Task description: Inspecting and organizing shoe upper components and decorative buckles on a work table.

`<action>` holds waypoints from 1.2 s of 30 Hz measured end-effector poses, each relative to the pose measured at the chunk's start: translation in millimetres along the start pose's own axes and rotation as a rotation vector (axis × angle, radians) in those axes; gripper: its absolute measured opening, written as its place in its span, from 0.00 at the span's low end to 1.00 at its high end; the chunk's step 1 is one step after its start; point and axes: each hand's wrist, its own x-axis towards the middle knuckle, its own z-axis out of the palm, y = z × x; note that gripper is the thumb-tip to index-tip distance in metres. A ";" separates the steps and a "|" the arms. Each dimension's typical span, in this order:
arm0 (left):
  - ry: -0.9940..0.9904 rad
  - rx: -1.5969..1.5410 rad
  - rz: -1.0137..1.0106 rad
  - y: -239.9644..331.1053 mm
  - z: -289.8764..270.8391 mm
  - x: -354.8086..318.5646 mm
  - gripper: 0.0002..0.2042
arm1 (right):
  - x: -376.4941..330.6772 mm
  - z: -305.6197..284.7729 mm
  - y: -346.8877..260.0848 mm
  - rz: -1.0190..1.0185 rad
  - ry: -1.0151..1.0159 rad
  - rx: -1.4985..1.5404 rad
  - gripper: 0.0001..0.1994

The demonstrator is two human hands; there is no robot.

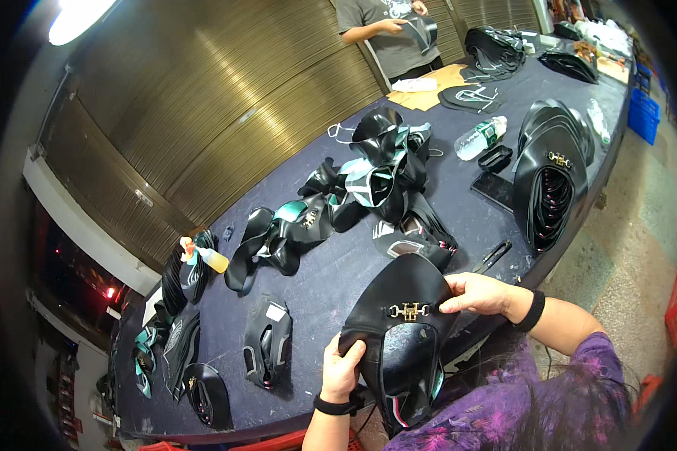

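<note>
Between my two hands is a black leather shoe upper (408, 278) with a gold metal buckle across its front and a dark oval opening below. My left hand (343, 368) grips its left edge, thumb on top. On the other side, my right hand (475, 294) pinches the edge beside the buckle. Just beyond it lie more flat black uppers (414, 239), partly covered by the held one. To the right of these rests a small dark-handled tool (493, 256), its exact kind unclear.
A stack of buckled black uppers (551, 177) stands at the right edge of the dark table (316, 301). Near it are a plastic bottle (480, 138) and a phone (493, 191). Loose uppers (376, 173) are heaped mid-table. Across it, a person (395, 34) handles a black piece.
</note>
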 end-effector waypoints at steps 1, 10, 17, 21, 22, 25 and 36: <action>0.017 -0.005 -0.034 -2.6 -1.6 0.6 0.12 | -0.6 0.9 0.0 -0.021 0.014 0.035 0.19; -0.117 0.059 -0.049 2.4 -1.8 -8.7 0.16 | 2.7 -44.9 97.7 0.159 0.013 1.023 0.22; -0.281 0.309 -0.204 23.0 9.6 -9.9 0.19 | -31.1 -12.6 81.1 0.126 -0.060 0.610 0.23; -0.483 0.271 -0.046 30.6 25.1 0.3 0.19 | -39.9 5.6 59.0 0.130 -0.022 0.535 0.23; -0.508 0.264 -0.040 34.1 24.3 -1.8 0.19 | -30.9 19.4 56.4 0.142 -0.017 0.539 0.23; -0.548 0.253 -0.013 30.2 22.3 -3.9 0.18 | -31.0 32.0 53.8 0.125 0.048 0.505 0.22; -0.289 0.095 -0.082 25.9 18.3 -8.5 0.20 | -47.3 6.3 51.9 -0.268 0.171 0.446 0.33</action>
